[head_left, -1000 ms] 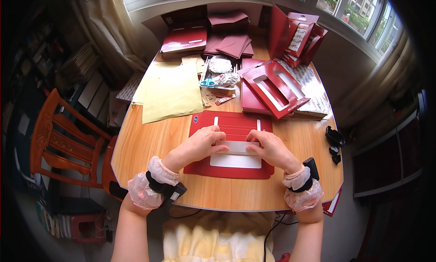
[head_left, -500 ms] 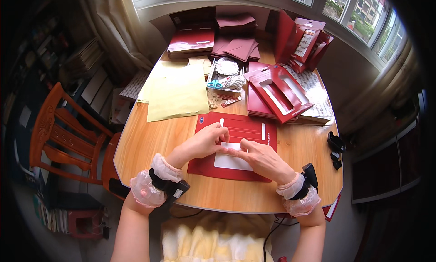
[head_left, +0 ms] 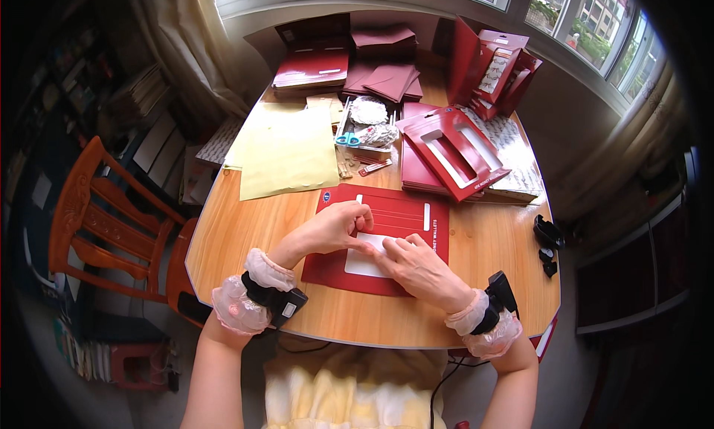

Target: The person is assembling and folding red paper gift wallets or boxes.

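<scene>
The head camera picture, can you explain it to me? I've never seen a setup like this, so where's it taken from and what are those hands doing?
There's no machine here: these are a person's own bare hands, seen by a wide fisheye camera worn on the head and looking down, so straight edges bend.

The left hand and right hand meet over a flat red card, touching its white panel. Whether they pinch anything, I can't tell.

Around it on the wooden table are a yellow sheet, blue-handled scissors and a red package with cut-outs.
</scene>
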The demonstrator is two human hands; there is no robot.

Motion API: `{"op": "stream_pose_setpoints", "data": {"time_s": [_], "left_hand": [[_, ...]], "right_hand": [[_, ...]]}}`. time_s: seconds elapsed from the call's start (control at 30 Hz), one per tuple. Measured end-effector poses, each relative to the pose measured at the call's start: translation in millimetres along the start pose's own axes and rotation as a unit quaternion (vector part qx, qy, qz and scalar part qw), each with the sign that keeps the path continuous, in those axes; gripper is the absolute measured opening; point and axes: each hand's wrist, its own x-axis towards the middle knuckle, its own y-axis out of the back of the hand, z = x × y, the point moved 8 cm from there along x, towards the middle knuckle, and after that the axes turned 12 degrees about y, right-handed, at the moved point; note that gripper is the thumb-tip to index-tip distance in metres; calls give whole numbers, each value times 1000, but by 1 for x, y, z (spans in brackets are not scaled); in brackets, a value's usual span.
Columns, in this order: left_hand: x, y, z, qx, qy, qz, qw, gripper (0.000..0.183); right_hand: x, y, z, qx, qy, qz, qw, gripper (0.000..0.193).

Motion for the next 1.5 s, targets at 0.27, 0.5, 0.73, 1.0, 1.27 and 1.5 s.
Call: {"op": "stream_pose_setpoints", "data": {"time_s": [0.27, 0.5, 0.73, 1.0, 1.27, 1.5], "left_hand": [[4, -1, 0, 22, 2, -4, 1000, 41], [-1, 0, 0, 15, -5, -1, 1000, 44], [0, -2, 2, 14, 2, -15, 1000, 47], [-5, -3, 7, 39, 1, -56, 998, 49], [-24, -10, 63, 186, -236, 43, 953, 39], [-15, -38, 47, 211, -197, -42, 957, 40]], "right_hand": [[-6, -6, -3, 2, -23, -24, 999, 51], [-26, 9, -3, 21, -4, 0, 1000, 52], [-48, 18, 10, 42, -47, -44, 997, 46], [-83, 13, 24, 60, -102, -11, 993, 55], [-72, 22, 28, 57, -93, -3, 994, 44], [-48, 15, 42, 115, -87, -61, 988, 37]]}}
